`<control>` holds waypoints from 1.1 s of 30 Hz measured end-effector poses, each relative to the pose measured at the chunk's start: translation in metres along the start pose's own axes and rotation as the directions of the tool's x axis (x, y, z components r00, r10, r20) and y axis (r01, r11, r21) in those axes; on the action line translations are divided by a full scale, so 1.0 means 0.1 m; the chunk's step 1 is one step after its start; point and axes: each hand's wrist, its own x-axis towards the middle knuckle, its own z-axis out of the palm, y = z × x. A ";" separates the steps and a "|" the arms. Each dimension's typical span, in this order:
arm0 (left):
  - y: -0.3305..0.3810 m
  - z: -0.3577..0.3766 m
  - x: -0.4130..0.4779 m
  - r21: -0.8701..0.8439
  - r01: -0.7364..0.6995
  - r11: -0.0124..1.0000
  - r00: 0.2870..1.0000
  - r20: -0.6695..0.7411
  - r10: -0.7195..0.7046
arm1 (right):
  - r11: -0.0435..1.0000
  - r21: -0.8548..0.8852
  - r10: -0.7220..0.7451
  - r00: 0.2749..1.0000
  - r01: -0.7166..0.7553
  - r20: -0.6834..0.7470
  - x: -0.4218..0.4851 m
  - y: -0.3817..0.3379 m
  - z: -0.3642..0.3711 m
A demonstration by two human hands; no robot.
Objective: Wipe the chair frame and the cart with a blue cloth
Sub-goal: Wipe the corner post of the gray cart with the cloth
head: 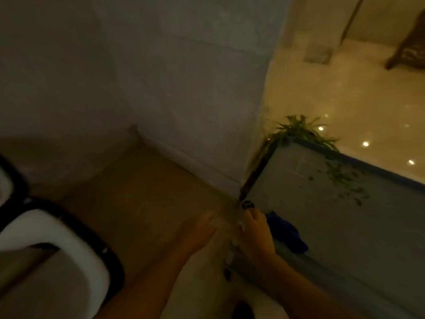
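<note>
The view is dim and blurred. A grey cart point(333, 226) with a dark blue top rim stands at the right, and a small dark caster point(246, 204) shows at its near corner. My right hand point(254, 233) rests on the cart's side near that corner and holds a dark blue cloth point(288, 234) bunched against the grey panel. Just to its left, my left hand point(200, 229) hovers over the floor with fingers apart and nothing in it. The chair point(57, 238), with a white seat and black frame, sits at the lower left.
Green plants point(303, 132) hang over the cart's far corner and down its side. A white wall corner point(195, 111) stands right behind the cart. Glossy tiled floor point(345, 100) with light reflections stretches to the upper right, where a dark wooden furniture leg point(407, 49) stands.
</note>
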 end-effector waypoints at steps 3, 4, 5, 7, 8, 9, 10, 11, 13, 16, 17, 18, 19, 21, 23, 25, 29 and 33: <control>0.49 0.15 0.30 0.030 -0.089 0.996 0.996 -0.023 0.090 | 0.989 -0.128 0.062 0.993 -0.074 -0.098 0.11 0.47 -0.17; 0.66 0.18 0.38 0.051 -0.148 0.988 0.988 -0.046 0.150 | 0.985 -0.145 0.076 0.987 -0.096 -0.138 0.13 0.61 -0.25; 0.83 0.24 0.46 0.075 -0.217 0.973 0.974 -0.050 0.221 | 0.981 -0.147 0.102 0.984 -0.124 -0.147 0.14 0.79 -0.30; 1.09 0.32 0.55 0.167 -0.346 0.923 0.931 -0.059 0.360 | 0.978 -0.119 0.159 0.980 -0.173 -0.124 0.13 1.04 -0.35; 1.19 0.36 0.61 0.210 -0.404 0.891 0.906 -0.042 0.421 | 0.976 -0.115 0.171 0.980 -0.182 -0.098 0.12 1.13 -0.38; 1.28 0.40 0.65 0.241 -0.453 0.859 0.885 0.003 0.466 | 0.976 -0.125 0.172 0.982 -0.181 -0.077 0.10 1.21 -0.38; 1.37 0.45 0.70 0.266 -0.497 0.826 0.865 0.076 0.496 | 0.975 -0.134 0.171 0.983 -0.178 -0.062 0.08 1.27 -0.38; 1.46 0.50 0.75 0.282 -0.526 0.802 0.850 0.179 0.495 | 0.974 -0.139 0.172 0.984 -0.178 -0.054 0.06 1.31 -0.37; 1.60 0.59 0.83 0.282 -0.562 0.777 0.805 0.402 0.436 | 0.974 -0.143 0.171 0.984 -0.176 -0.048 0.01 1.35 -0.31; 1.70 0.63 0.96 0.259 -0.631 0.731 0.716 0.557 0.420 | 0.975 -0.125 0.182 0.983 -0.186 -0.038 -0.01 1.35 -0.20; 1.71 0.62 1.00 0.247 -0.643 0.725 0.692 0.592 0.412 | 0.973 -0.116 0.196 0.980 -0.199 -0.036 0.00 1.35 -0.19; 1.72 0.60 1.04 0.235 -0.657 0.716 0.665 0.628 0.404 | 0.969 -0.113 0.215 0.976 -0.218 -0.036 0.03 1.35 -0.19; 1.72 0.59 1.08 0.229 -0.670 0.706 0.640 0.661 0.392 | 0.965 -0.115 0.232 0.972 -0.236 -0.047 0.04 1.35 -0.17; 1.71 0.57 1.12 0.234 -0.678 0.697 0.613 0.703 0.361 | 0.961 -0.123 0.240 0.968 -0.247 -0.074 0.05 1.34 -0.14; 1.69 0.57 1.11 0.237 -0.684 0.690 0.602 0.717 0.352 | 0.961 -0.129 0.233 0.968 -0.244 -0.091 0.03 1.36 -0.10; 1.66 0.59 1.10 0.237 -0.690 0.684 0.599 0.718 0.355 | 0.963 -0.129 0.225 0.970 -0.236 -0.097 0.01 1.37 -0.09; 1.60 0.67 1.04 0.281 -0.688 0.669 0.645 0.659 0.387 | 0.965 -0.121 0.228 0.972 -0.233 -0.048 0.02 1.37 -0.16; 1.56 0.74 0.99 0.324 -0.666 0.672 0.697 0.591 0.405 | 0.971 -0.073 0.230 0.973 -0.228 0.032 0.05 1.36 -0.26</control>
